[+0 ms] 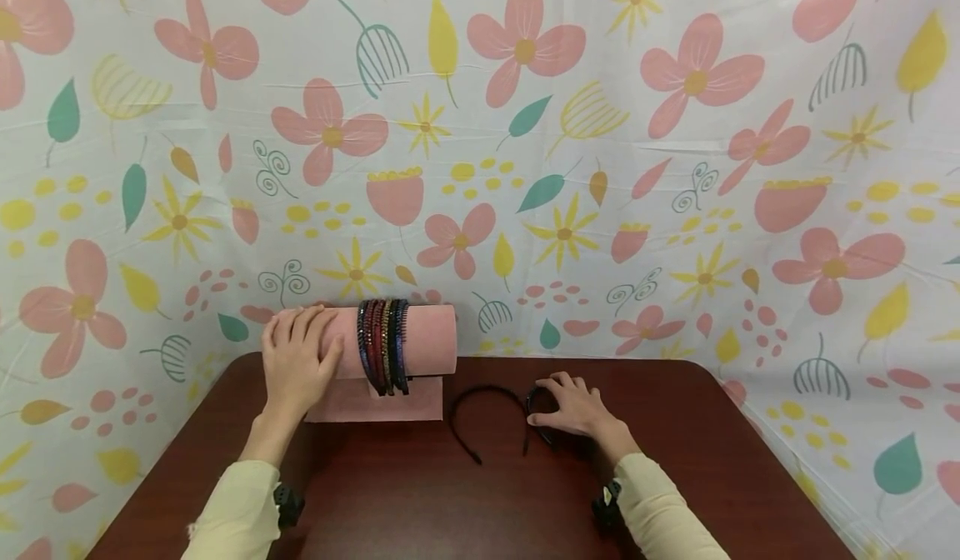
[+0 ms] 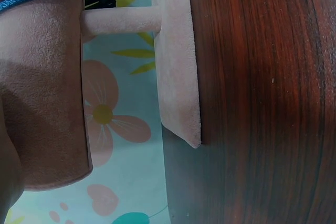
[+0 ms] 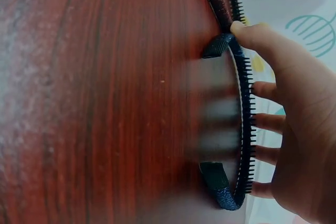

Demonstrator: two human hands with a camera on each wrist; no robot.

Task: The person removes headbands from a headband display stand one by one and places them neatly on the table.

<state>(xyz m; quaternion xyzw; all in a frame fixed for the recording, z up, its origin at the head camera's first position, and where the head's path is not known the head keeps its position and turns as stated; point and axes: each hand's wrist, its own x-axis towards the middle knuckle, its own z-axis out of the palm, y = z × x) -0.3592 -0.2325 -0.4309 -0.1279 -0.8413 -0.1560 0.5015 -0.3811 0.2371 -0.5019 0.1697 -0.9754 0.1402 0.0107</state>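
Note:
My left hand [image 1: 297, 352] grips the left end of a pink plush headband stand [image 1: 431, 339], its fingers over the top of the roll and the thumb on the front. Several glittery toothed headbands [image 1: 382, 347] hang side by side round the roll's middle. At the right, my right hand [image 1: 573, 406] holds a dark blue toothed headband [image 3: 242, 103] low over the table. Its thumb is at one end of the arch and its fingers spread along the teeth; the fingertips are partly hidden. Just left of that hand lies another dark headband [image 1: 487, 387].
A dark red-brown wooden table [image 1: 420, 493] carries everything. The stand's flat pink base [image 2: 178, 77] sits near the table's back edge, joined to the roll by a short post [image 2: 123, 20]. Behind hangs a white curtain [image 1: 480, 143] with flowers and leaves.

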